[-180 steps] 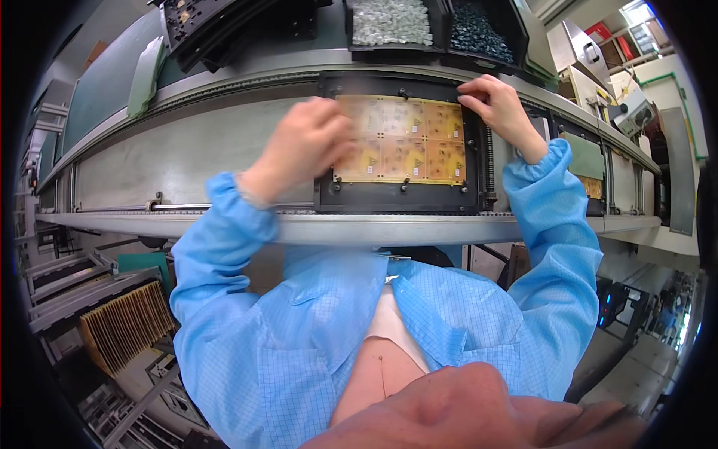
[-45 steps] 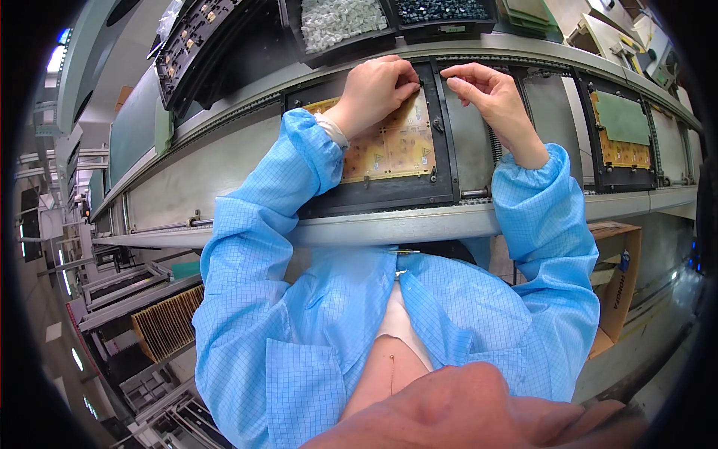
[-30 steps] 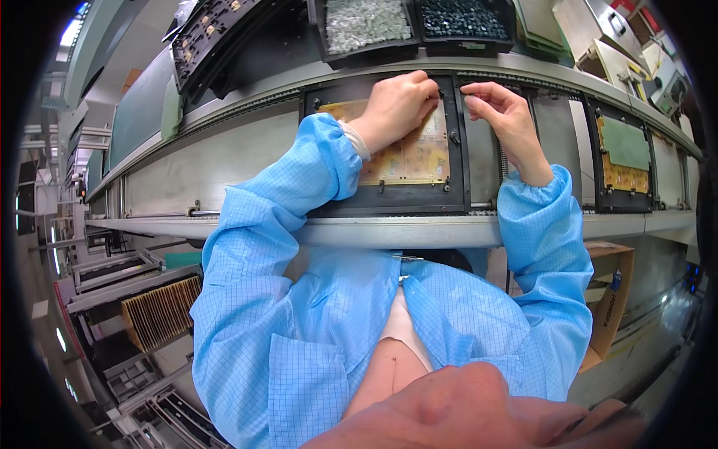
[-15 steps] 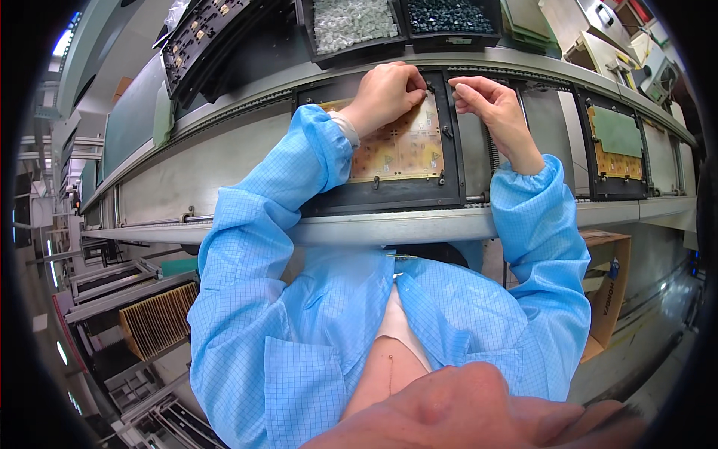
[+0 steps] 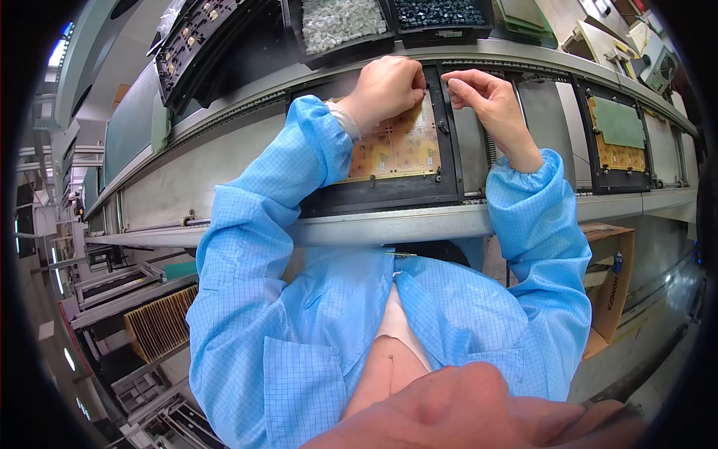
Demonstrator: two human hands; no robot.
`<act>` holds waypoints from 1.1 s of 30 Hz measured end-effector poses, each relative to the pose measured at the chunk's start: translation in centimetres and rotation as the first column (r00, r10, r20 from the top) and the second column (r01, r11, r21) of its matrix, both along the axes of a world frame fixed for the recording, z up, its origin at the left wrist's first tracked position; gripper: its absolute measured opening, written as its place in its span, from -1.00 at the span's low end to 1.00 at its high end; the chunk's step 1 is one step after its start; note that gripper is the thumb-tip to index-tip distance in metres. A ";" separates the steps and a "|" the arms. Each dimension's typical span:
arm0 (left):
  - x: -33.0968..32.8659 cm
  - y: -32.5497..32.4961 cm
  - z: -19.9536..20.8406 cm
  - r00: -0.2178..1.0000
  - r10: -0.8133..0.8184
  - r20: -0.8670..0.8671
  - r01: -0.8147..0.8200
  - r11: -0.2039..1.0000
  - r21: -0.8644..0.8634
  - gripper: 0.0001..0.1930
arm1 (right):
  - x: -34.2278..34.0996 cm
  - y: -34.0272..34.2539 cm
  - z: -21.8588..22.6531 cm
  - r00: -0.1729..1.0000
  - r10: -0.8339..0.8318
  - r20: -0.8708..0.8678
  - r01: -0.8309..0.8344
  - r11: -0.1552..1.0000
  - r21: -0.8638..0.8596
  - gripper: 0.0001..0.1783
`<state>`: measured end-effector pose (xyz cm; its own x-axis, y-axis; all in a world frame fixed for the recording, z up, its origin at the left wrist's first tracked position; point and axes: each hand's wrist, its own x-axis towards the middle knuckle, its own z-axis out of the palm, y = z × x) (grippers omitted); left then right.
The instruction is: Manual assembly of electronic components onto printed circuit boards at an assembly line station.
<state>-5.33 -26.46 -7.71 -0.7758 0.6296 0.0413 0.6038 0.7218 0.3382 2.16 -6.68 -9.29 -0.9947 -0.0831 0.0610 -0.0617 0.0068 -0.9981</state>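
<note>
A yellow-brown circuit board point(image 5: 396, 153) lies in a black carrier frame point(image 5: 389, 196) on the conveyor in front of me. My left hand point(image 5: 383, 91) reaches over the board, its fingers curled down at the far right corner; whatever they grip is hidden. Just right of the frame's far right corner, my right hand point(image 5: 490, 105) hovers with thumb and forefinger pinched together. Anything between those fingertips is too small to make out.
Beyond the conveyor rail stand a bin of white parts point(image 5: 340, 26) and a bin of dark blue parts point(image 5: 437, 13). A black tray point(image 5: 196, 52) leans at the far left. Rightward, a second carrier holds a board under a green sheet point(image 5: 619, 123). A cardboard box point(image 5: 609, 292) sits below.
The view has shifted slightly. Both hands keep nearly the same poses over the far right corner, with the right hand's fingertips a little lower and closed in a pinch as before.
</note>
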 end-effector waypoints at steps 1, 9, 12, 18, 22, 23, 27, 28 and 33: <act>0.0 0.1 0.3 1.000 0.000 0.001 0.000 1.000 0.000 -0.78 | 0.0 0.0 0.0 1.000 -0.009 -0.003 0.009 1.000 0.009 -0.73; -1.4 -0.6 0.6 0.981 -0.013 0.193 -0.007 0.995 0.102 -0.80 | 0.1 -0.2 0.1 0.999 -0.030 -0.030 0.032 0.999 0.039 -0.74; -1.7 -1.1 0.7 0.978 -0.044 0.202 0.026 0.996 0.090 -0.71 | 0.1 -0.4 0.2 0.999 -0.022 -0.044 0.023 0.999 0.027 -0.74; -1.4 -0.9 0.9 0.981 -0.063 0.182 0.047 0.995 0.091 -0.71 | 0.3 -0.5 0.4 0.998 -0.020 -0.061 0.025 0.996 0.081 -0.74; -0.9 -0.7 1.4 0.987 -0.039 0.155 0.029 0.998 0.063 -0.72 | 0.5 -0.6 0.6 0.997 -0.025 -0.069 0.032 0.994 0.108 -0.74; -0.9 -0.6 1.3 0.987 -0.040 0.156 0.030 0.997 0.064 -0.72 | 0.5 -0.5 0.6 0.997 -0.020 -0.070 0.027 0.993 0.112 -0.74; -0.8 -0.3 1.5 0.991 -0.041 0.126 0.036 0.999 0.037 -0.73 | 0.5 -0.5 0.6 0.997 -0.027 -0.070 0.036 0.991 0.131 -0.74; -0.7 -0.2 1.7 0.987 -0.038 0.154 0.034 0.999 0.031 -0.74 | 0.5 -0.4 0.6 0.997 -0.026 -0.072 0.035 0.992 0.125 -0.74; -0.3 0.1 1.8 0.993 -0.069 0.100 0.073 0.997 -0.039 -0.76 | 0.3 -0.4 0.5 0.997 -0.016 -0.081 0.025 0.993 0.117 -0.74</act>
<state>-5.68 -26.32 -5.89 -0.7278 0.6830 -0.0614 0.6195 0.6933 0.3682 2.45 -7.10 -8.81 -0.9886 -0.0739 0.1315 -0.1401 0.1258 -0.9821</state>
